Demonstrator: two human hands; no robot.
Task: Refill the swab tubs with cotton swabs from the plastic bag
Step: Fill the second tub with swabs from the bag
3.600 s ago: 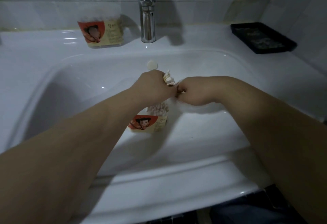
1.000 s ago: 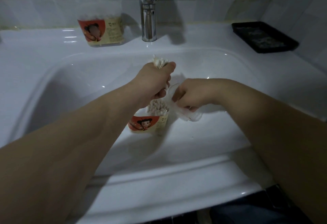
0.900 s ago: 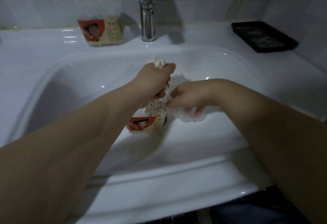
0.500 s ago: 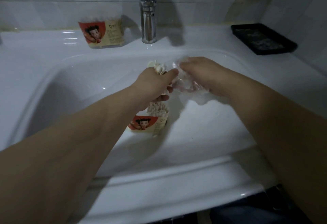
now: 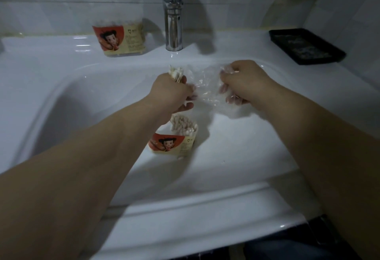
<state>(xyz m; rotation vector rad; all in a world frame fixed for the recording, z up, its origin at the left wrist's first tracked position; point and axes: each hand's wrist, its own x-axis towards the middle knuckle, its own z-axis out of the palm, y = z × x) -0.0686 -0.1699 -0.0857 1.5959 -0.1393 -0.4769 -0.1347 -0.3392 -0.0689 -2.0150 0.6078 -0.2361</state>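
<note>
Nearest us, on the sloping floor of the white ceramic basin (image 5: 236, 146), stands a small clear plastic swab tub (image 5: 174, 142) with a red-and-cream cartoon label. It has no lid on and is packed with upright swabs, their white tips forming a dense cluster at its mouth. We judge this tub close to full, with room perhaps for one last handful.

Just above it, our left hand (image 5: 170, 93) is clenched round a bundle of cotton swabs (image 5: 176, 74). The pale tips poke out above the thumb, and the sticks are hidden inside the fist.

Beside it, our right hand (image 5: 244, 83) has its fingers curled into a crumpled clear plastic bag (image 5: 205, 89), which hangs stretched between the two hands. The bag reaches the left fingers, but whether they also pinch it we cannot tell. It looks thin, limp and nearly see-through. We can make out no swabs left inside, though the dim light leaves that uncertain.

Farther back, on the ledge to the left of the tall chrome tap (image 5: 173, 23), a second tub (image 5: 119, 40) of the same clear plastic and label stands upright. A pale mass shows at its top, so we take it to be filled.

What remains, in our judgement, is to drop the held bundle into the near tub and to put the bag aside.

Farthest right on the ledge lies a flat black rectangular tray (image 5: 306, 46).
</note>
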